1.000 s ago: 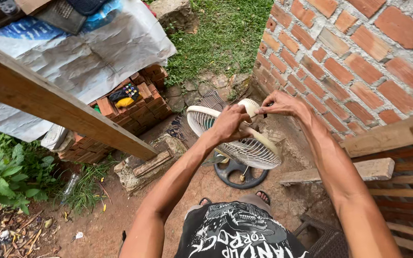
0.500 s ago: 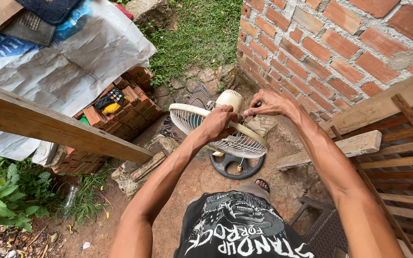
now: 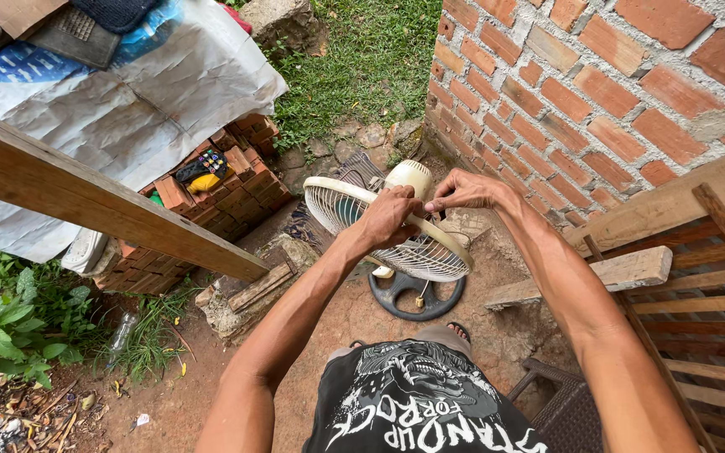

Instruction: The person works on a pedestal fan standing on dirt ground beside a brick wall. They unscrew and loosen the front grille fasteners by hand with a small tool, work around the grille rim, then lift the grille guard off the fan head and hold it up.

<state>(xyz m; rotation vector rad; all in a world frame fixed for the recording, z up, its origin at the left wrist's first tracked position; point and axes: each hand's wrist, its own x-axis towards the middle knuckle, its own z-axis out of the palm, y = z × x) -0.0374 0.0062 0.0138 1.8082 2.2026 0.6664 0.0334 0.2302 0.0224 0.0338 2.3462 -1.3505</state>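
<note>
Cream fan (image 3: 396,239) standing on dirt ground (image 3: 312,377) beside brick wall (image 3: 597,101), dark round base (image 3: 417,295) below, left hand (image 3: 389,218) clamped over grille rim, right hand (image 3: 463,191) fingers pinched narrow at same rim near motor housing (image 3: 409,178).

I note a brick wall (image 3: 597,101) far right, grass (image 3: 362,67) beyond. Left: a wooden beam (image 3: 102,210), white tarp (image 3: 127,109) over stacked bricks (image 3: 237,180). Wooden slats (image 3: 698,310) near right.

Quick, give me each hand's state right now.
Left hand: closed, gripping the rim of the fan guard.
Right hand: fingers pinched at the guard's rim; what they pinch cannot be told.
</note>
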